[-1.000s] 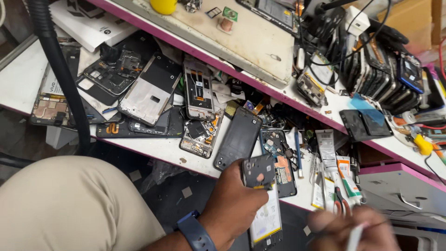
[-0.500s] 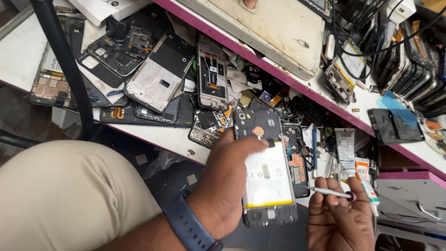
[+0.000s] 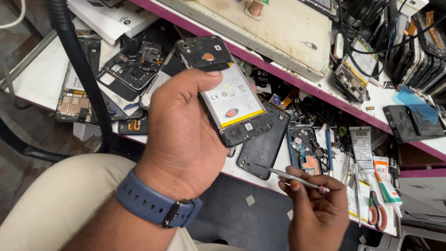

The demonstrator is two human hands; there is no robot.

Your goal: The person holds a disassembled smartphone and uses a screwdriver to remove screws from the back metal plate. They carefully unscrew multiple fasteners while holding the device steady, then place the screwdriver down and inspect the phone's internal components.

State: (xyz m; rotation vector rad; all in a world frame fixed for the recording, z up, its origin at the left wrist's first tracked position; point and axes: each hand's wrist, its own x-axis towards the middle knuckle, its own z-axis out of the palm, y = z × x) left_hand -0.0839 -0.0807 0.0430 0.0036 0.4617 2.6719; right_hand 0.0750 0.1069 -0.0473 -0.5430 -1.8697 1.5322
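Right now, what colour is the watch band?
Blue, on the left hand's watch band, head view.

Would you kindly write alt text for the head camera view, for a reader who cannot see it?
A left hand wearing a blue wristband holds an opened phone with its battery exposed, while the right hand holds a thin metal tool just below it. Behind them, a white workbench is littered with dismantled phones, glue tubes and scissors.
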